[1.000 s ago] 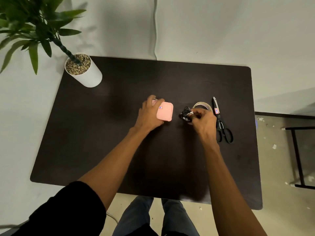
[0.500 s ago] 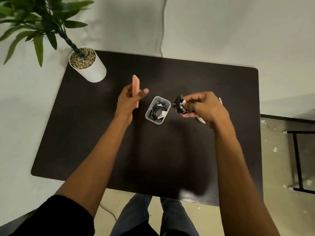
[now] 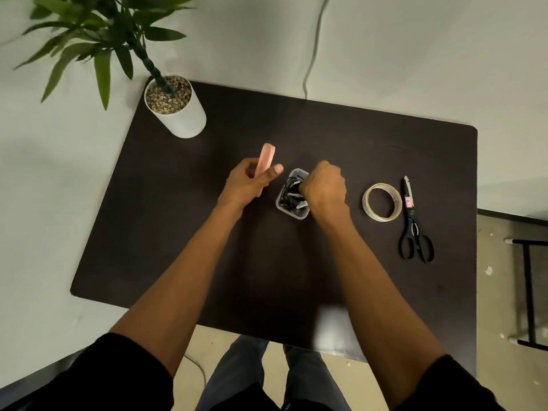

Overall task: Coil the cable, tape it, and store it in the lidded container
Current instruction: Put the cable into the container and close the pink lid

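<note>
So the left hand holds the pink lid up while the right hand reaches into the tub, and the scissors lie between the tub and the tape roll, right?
Not quite: the head view shows the tape roll lying between the tub and the scissors, which are farthest right. The rest stands: the left hand holds the pink lid up while the right hand reaches into the tub.

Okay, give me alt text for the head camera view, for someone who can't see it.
A person's right hand pushes a coiled black cable into a small clear container on a dark table, while the left hand holds its pink lid upright. A tape roll, black scissors and a potted plant sit nearby.
</note>
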